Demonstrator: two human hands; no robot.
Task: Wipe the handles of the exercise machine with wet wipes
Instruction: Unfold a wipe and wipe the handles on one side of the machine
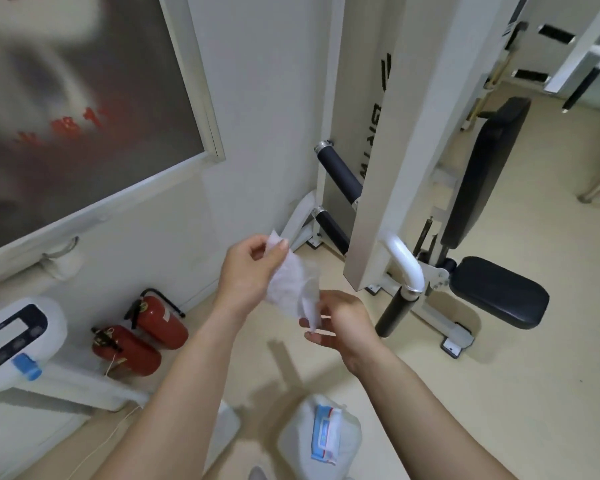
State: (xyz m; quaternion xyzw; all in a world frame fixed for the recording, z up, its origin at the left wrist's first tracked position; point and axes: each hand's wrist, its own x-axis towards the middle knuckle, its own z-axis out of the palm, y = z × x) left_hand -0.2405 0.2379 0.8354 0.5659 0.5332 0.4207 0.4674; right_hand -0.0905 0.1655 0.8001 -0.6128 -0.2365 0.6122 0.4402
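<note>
A white wet wipe (pixel 293 284) is stretched between both hands in the middle of the view. My left hand (pixel 253 271) pinches its upper corner between thumb and fingers. My right hand (pixel 340 320) holds its lower edge. The white exercise machine (pixel 413 140) stands just to the right. Its near handle (pixel 397 308), a white curved tube ending in a black grip, hangs right of my right hand and is not touched. A second black grip handle (pixel 581 81) shows at the top right. The wipes pack (pixel 324 429), blue and white, lies on a white bag below.
Two red fire extinguishers (pixel 142 336) lie on the beige floor by the wall at left. A white device with a screen (pixel 18 336) stands at far left. The machine's black seat (pixel 499 291), black backrest (pixel 485 168) and black foam rollers (pixel 340 174) are to the right.
</note>
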